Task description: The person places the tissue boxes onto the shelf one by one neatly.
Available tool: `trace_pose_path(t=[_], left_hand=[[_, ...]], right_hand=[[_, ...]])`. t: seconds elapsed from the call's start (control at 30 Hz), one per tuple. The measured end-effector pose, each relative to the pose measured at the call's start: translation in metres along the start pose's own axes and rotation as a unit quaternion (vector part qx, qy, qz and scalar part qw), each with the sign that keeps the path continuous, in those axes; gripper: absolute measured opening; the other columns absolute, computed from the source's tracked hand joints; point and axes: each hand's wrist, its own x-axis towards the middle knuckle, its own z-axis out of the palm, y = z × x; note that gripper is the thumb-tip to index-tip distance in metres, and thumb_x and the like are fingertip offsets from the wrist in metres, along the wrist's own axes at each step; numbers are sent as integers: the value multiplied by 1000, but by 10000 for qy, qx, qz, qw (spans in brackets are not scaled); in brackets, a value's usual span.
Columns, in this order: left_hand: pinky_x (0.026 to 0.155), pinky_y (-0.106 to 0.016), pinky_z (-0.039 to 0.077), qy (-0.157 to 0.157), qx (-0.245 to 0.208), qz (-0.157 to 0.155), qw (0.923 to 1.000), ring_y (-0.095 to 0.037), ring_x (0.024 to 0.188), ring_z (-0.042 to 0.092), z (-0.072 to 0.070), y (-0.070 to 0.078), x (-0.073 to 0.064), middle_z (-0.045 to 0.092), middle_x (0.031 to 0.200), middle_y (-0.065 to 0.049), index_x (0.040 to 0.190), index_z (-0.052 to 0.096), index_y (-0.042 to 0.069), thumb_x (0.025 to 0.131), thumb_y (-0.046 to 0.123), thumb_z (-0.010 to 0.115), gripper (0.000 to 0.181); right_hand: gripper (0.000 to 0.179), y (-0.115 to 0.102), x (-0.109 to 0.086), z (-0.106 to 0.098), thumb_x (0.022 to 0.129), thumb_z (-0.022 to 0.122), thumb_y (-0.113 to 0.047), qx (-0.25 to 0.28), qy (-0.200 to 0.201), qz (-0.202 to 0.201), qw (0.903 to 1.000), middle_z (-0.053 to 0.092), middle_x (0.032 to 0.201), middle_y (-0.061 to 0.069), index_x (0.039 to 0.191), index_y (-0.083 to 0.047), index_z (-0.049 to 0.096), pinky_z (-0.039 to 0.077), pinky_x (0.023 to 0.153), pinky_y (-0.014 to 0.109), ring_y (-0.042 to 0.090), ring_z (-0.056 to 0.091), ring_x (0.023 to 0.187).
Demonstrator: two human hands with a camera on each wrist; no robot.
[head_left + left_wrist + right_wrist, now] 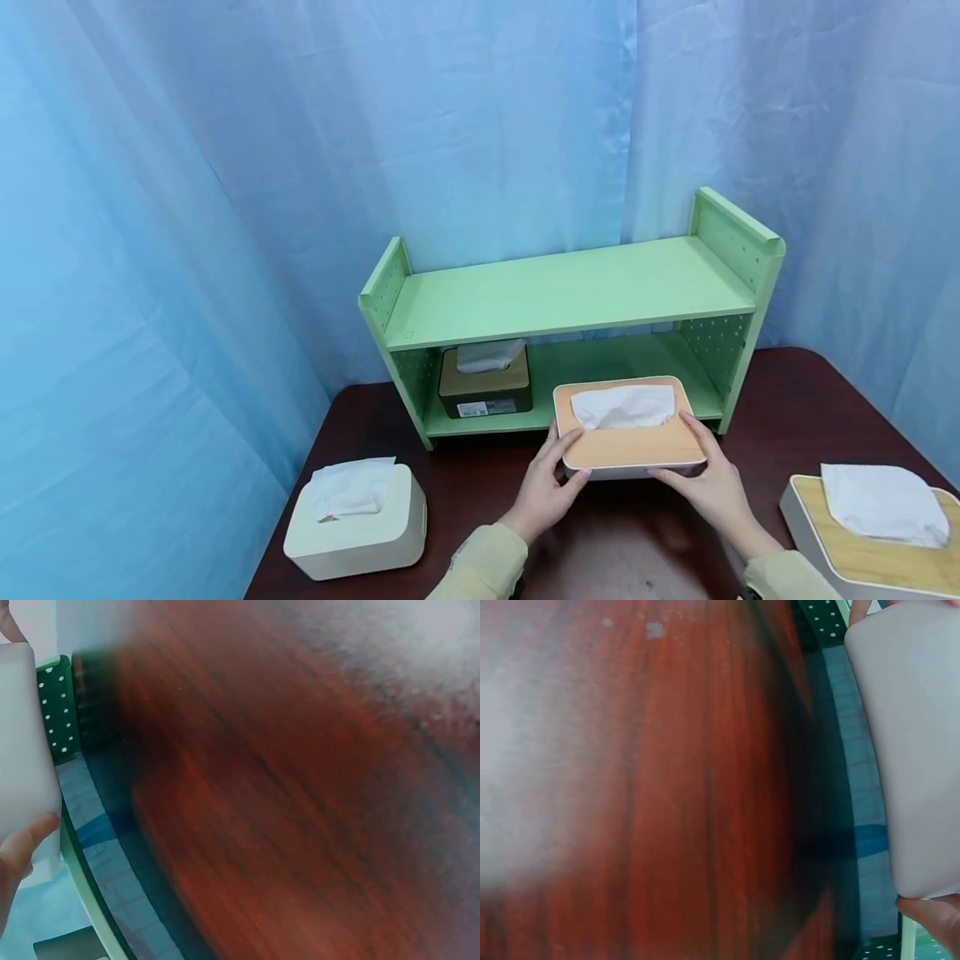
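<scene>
Both hands grip a tissue box (633, 447) with a peach wood-look lid, white sides and a white tissue (624, 406) lying over its slot. My left hand (545, 492) holds its left side, thumb at the near lower edge. On the right side my right hand (717, 492) holds it the same way. The box is raised above the table, in front of the shelf's lower level. From the wrists its plain pale underside shows, in the left wrist view (22, 742) at the left edge and in the right wrist view (919, 750) at the right.
A green two-level shelf (562, 292) stands at the back of the dark red-brown table (480, 500). Its lower level holds a dark tissue box (484, 382) at the left. A white tissue box (367, 533) sits front left, another with a bamboo-coloured lid (885, 562) front right. Blue curtains (487, 125) hang behind.
</scene>
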Motion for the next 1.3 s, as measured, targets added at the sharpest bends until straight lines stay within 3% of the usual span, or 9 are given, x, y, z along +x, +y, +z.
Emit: trace_pose_path(t=[0.13,0.23,0.33,0.4,0.6,0.93,1.3], left_hand=[[95,-33,47,9,66,-243,9997,-29,134,39,-3,2,6,14,157,-18,142,44,23,93,18,62,53],[94,-34,48,-6,158,-367,9992,-31,135,37,-6,6,10,16,157,-18,142,43,25,93,20,62,53],[99,-37,45,-49,394,-440,9982,-33,138,33,-10,10,16,18,156,-19,143,42,26,93,23,61,53],[103,-41,41,-71,575,-475,9972,-33,139,30,-13,12,19,20,155,-19,143,42,27,94,25,60,53],[108,-50,32,-58,868,-647,9941,-34,140,28,-18,16,33,26,154,-18,143,41,29,95,33,57,51],[107,-52,33,143,630,-1005,9928,-32,140,31,-20,18,49,32,152,-15,141,45,31,94,36,57,48],[106,-53,34,112,789,-1012,9917,-33,140,28,-20,15,60,34,151,-14,142,43,30,95,36,56,49]], right_hand=[[96,-3,7,-3,71,84,-26,-74,-151,-8,9999,40,143,25,149,-16,29,32,79,10,43,45,121],[96,-6,13,-6,73,82,-28,-95,-319,35,9994,37,144,29,150,-14,27,40,89,31,46,43,124],[97,-10,19,-9,74,81,-31,-100,-510,101,9986,35,143,34,151,-11,24,40,89,54,51,41,125],[97,-12,23,-11,75,80,-32,-129,-603,126,9980,34,142,36,150,-9,23,39,90,59,52,40,124],[96,-19,36,-13,77,77,-38,-283,-816,170,9961,32,142,37,150,-6,23,38,91,61,53,38,125],[102,-19,60,-15,78,75,-46,-337,-1141,330,9924,30,144,36,151,-5,17,36,94,61,51,36,127],[101,-20,69,-15,78,75,-45,-292,-1240,407,9910,31,144,35,151,-6,17,37,95,61,50,38,125]])
